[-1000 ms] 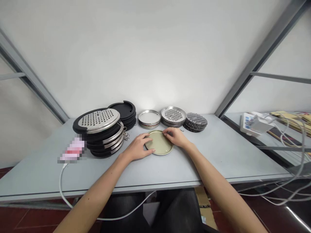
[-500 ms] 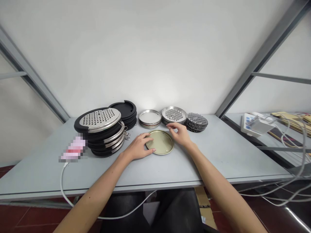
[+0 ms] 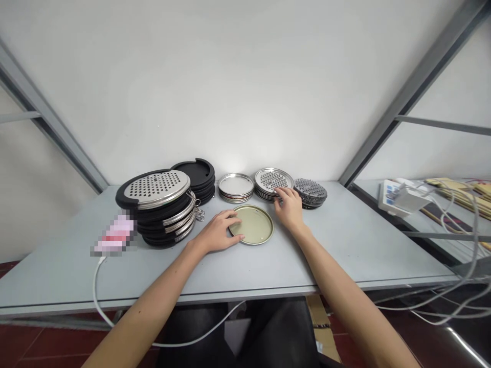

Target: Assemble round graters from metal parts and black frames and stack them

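Note:
A round gold-coloured metal dish (image 3: pixel 253 226) with a raised rim lies flat in front of me. My left hand (image 3: pixel 219 232) rests at its left edge, thumb and fingers spread over the rim. My right hand (image 3: pixel 289 207) is at the front of a stack of round metal grater plates (image 3: pixel 273 179), fingers slightly bent and apart from the thumb. Its fingertips overlap the stack's front rim; whether they touch it I cannot tell. Just right of that hand is a pile of dark perforated grater discs (image 3: pixel 311 189).
A stack of shallow silver dishes (image 3: pixel 236 183) stands at the back. On the left are black round holders (image 3: pixel 199 174) and a tall stack of assembled graters (image 3: pixel 157 186) with wire clasps. A white cable (image 3: pixel 95 291) runs off the table (image 3: pixel 345 255). A power strip (image 3: pixel 391 197) lies far right.
My right hand has moved from above the gold dish's right edge to the front of the grater plate stack. My left hand stays on the dish.

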Tool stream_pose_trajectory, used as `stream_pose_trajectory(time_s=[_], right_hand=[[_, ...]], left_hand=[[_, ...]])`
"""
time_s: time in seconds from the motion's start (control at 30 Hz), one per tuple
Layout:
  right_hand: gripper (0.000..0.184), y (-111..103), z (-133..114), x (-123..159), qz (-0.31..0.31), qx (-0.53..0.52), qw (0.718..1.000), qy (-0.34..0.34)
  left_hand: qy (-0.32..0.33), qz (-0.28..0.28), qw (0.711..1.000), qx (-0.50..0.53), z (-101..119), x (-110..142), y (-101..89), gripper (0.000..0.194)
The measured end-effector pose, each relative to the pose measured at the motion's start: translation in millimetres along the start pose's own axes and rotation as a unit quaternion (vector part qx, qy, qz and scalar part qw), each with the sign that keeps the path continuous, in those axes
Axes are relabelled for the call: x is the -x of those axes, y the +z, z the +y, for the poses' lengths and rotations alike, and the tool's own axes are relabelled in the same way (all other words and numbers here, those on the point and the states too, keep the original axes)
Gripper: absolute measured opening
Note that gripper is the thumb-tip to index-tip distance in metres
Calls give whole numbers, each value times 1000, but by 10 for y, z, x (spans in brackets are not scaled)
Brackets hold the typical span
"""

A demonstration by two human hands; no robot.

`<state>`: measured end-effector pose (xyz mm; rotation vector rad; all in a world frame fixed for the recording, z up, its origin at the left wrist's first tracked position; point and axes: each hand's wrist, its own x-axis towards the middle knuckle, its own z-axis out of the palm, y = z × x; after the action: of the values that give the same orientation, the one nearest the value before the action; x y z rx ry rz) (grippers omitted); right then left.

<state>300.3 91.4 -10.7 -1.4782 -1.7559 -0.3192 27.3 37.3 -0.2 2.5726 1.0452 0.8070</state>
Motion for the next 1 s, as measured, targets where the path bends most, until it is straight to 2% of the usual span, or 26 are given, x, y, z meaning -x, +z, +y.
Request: stream_pose_trajectory(time_s=[0.23,0.57,0.63,0.73,0.83,1.0], right_hand=[[24,-35,53,-28,17,-29,999,31],[26,-71,128,-88,50,-74,996,2],[30,-102,192,-111,78,-57,995,25],[32,-122,321,-119,112,2,989,98],[33,-111,409,-95,107,44,982,149],[31,-125,437,-67,88,52,981,166]], left_hand=[[3,-10,1000,2,-6,1,-19,41],[-15,-14,1000,16,-34,13,-29,43],[-16,-16,1000,17,-35,12,-33,43],[-13,-14,1000,14,-35,12,-34,42],[-9,-12,1000,9,-33,14,-33,41],[-11,-14,1000,9,-32,14,-36,41]])
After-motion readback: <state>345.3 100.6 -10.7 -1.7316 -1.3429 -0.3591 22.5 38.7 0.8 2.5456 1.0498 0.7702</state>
